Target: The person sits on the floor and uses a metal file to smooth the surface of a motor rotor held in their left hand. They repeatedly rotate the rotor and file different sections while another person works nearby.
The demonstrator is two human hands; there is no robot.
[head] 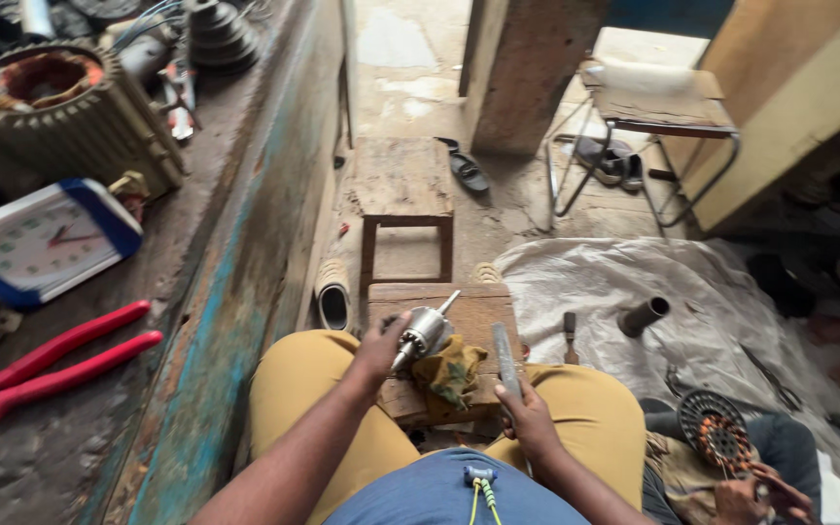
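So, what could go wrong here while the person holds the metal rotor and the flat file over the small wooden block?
1. The left hand steadies the rotor alone on the wooden block; it could roll or slip.
2. The file in the right hand might skid toward the left fingers.
3. The yellow rag could bunch under the rotor.

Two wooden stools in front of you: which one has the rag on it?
The nearer wooden stool, between the knees: the yellow-green rag lies on it, beside the left hand holding the metal rotor. The farther stool carries no rag.
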